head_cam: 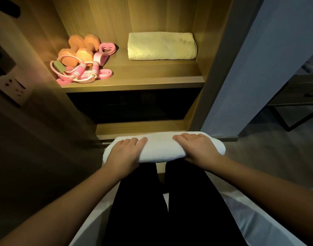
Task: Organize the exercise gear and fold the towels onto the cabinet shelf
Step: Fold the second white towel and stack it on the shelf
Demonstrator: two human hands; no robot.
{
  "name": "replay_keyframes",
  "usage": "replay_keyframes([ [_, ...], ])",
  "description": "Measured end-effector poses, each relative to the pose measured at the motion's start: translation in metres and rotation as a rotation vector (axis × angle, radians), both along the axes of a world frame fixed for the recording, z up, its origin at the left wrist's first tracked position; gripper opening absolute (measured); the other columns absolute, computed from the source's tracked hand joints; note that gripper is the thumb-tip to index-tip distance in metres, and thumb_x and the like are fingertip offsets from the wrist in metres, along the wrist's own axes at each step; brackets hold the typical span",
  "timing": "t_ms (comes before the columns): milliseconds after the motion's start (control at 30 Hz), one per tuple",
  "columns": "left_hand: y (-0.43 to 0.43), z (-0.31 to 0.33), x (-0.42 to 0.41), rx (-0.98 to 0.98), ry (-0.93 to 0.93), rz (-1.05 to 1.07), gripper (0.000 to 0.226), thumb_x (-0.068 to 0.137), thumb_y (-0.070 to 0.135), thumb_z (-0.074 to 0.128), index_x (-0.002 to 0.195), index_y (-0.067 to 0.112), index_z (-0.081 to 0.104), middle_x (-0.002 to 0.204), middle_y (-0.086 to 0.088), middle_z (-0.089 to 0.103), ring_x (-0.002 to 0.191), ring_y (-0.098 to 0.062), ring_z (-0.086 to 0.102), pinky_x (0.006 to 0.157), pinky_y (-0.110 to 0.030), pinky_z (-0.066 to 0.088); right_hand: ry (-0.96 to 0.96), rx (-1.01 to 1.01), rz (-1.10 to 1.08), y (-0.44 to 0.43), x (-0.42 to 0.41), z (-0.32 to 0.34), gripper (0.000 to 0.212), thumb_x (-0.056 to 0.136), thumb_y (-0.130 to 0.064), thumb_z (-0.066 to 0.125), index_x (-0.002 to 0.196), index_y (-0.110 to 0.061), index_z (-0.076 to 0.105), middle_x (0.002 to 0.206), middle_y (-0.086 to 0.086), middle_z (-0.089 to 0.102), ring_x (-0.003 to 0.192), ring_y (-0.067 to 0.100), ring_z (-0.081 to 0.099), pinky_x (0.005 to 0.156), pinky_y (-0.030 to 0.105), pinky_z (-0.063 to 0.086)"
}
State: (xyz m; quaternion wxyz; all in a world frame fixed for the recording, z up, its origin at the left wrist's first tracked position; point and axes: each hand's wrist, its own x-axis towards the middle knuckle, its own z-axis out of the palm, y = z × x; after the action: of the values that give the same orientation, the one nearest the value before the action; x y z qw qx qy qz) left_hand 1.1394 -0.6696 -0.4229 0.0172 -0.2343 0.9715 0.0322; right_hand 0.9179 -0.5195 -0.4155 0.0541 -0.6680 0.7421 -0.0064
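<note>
A folded white towel [161, 148] lies across my knees, in front of the cabinet. My left hand [126, 152] grips its left end and my right hand [196, 148] grips its right end, fingers on top and thumbs under the near edge. On the lit wooden shelf [152, 75] above, a second folded towel [162, 46] rests at the right. At the shelf's left sit two orange dumbbells [79, 50], a pink skipping rope [83, 71] and pink resistance bands [107, 48] in a pile.
Below the shelf is a dark open compartment [130, 105]. An open cabinet door [258, 59] stands at the right. A wall socket [15, 87] is on the left. I sit on a white bed [258, 219]; a dark metal-framed table [297, 107] stands far right.
</note>
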Motion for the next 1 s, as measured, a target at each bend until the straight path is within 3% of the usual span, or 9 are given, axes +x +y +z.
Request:
replay_keyframes([
  [233, -0.09, 0.06, -0.078, -0.041, 0.084, 0.001, 0.06, 0.081, 0.045, 0.066, 0.133, 0.026, 0.044, 0.117, 0.002, 0.061, 0.104, -0.02, 0.059, 0.086, -0.036, 0.049, 0.03, -0.089, 0.006, -0.085, -0.078, 0.046, 0.048, 0.082, -0.046, 0.063, 0.125, -0.036, 0.045, 0.107, -0.007, 0.061, 0.094, 0.021, 0.062, 0.067, 0.034, 0.046],
  [433, -0.189, 0.121, -0.157, -0.172, 0.226, 0.01, 0.06, 0.079, 0.045, 0.07, 0.131, 0.026, 0.047, 0.107, -0.001, 0.064, 0.094, -0.025, 0.06, 0.072, -0.036, 0.047, 0.181, -0.246, -0.022, -0.184, -0.155, 0.115, 0.051, 0.079, -0.042, 0.066, 0.126, -0.035, 0.046, 0.109, -0.005, 0.063, 0.092, 0.026, 0.062, 0.059, 0.032, 0.034],
  [567, -0.245, 0.135, -0.205, -0.264, 0.276, 0.035, 0.064, 0.078, 0.042, 0.074, 0.131, 0.022, 0.045, 0.107, -0.006, 0.064, 0.096, -0.029, 0.061, 0.078, -0.04, 0.051, 0.256, -0.345, -0.054, -0.242, -0.196, 0.135, 0.044, 0.08, -0.037, 0.069, 0.119, -0.028, 0.05, 0.096, 0.0, 0.064, 0.078, 0.027, 0.06, 0.057, 0.031, 0.031],
  [667, -0.275, 0.125, -0.231, -0.437, 0.308, 0.071, 0.068, 0.078, 0.035, 0.067, 0.139, 0.016, 0.044, 0.115, -0.013, 0.062, 0.105, -0.037, 0.059, 0.091, -0.046, 0.046, 0.321, -0.454, -0.1, -0.27, -0.218, 0.122, 0.031, 0.078, -0.029, 0.075, 0.099, -0.021, 0.053, 0.064, -0.005, 0.043, 0.052, 0.016, 0.037, 0.049, 0.025, 0.023],
  [733, -0.285, 0.107, -0.24, -0.524, 0.334, 0.07, 0.066, 0.081, 0.027, 0.069, 0.141, 0.013, 0.046, 0.125, -0.017, 0.058, 0.114, -0.04, 0.055, 0.101, -0.051, 0.041, 0.356, -0.473, -0.14, -0.279, -0.226, 0.102, 0.034, 0.081, -0.028, 0.066, 0.113, -0.018, 0.059, 0.059, -0.009, 0.035, 0.048, 0.019, 0.037, 0.044, 0.022, 0.026],
  [767, -0.285, 0.093, -0.241, -0.538, 0.35, 0.06, 0.067, 0.08, 0.022, 0.072, 0.141, 0.012, 0.047, 0.126, -0.018, 0.057, 0.114, -0.041, 0.054, 0.101, -0.052, 0.04, 0.381, -0.468, -0.155, -0.28, -0.228, 0.088, 0.042, 0.081, -0.027, 0.062, 0.122, -0.018, 0.06, 0.061, -0.006, 0.045, 0.05, 0.023, 0.047, 0.045, 0.024, 0.033],
  [833, -0.277, 0.055, -0.235, -0.512, 0.325, 0.025, 0.069, 0.077, 0.019, 0.075, 0.141, 0.013, 0.049, 0.126, -0.018, 0.057, 0.113, -0.04, 0.054, 0.101, -0.054, 0.038, 0.418, -0.502, -0.14, -0.274, -0.228, 0.051, 0.053, 0.072, -0.019, 0.068, 0.125, -0.017, 0.063, 0.091, 0.007, 0.069, 0.079, 0.031, 0.067, 0.063, 0.035, 0.05],
  [900, -0.263, 0.018, -0.223, -0.485, 0.295, -0.032, 0.069, 0.077, 0.017, 0.073, 0.141, 0.015, 0.048, 0.128, -0.016, 0.057, 0.114, -0.038, 0.054, 0.1, -0.057, 0.038, 0.398, -0.524, -0.074, -0.261, -0.221, 0.013, 0.059, 0.064, -0.011, 0.074, 0.123, -0.015, 0.065, 0.118, 0.011, 0.067, 0.105, 0.035, 0.065, 0.081, 0.044, 0.051],
  [1000, -0.254, -0.004, -0.212, -0.452, 0.303, -0.052, 0.069, 0.078, 0.012, 0.07, 0.142, 0.015, 0.043, 0.13, -0.015, 0.054, 0.116, -0.037, 0.053, 0.097, -0.058, 0.037, 0.34, -0.474, -0.063, -0.244, -0.217, -0.016, 0.07, 0.063, -0.007, 0.078, 0.13, -0.014, 0.057, 0.136, 0.01, 0.057, 0.123, 0.036, 0.054, 0.092, 0.048, 0.044],
])
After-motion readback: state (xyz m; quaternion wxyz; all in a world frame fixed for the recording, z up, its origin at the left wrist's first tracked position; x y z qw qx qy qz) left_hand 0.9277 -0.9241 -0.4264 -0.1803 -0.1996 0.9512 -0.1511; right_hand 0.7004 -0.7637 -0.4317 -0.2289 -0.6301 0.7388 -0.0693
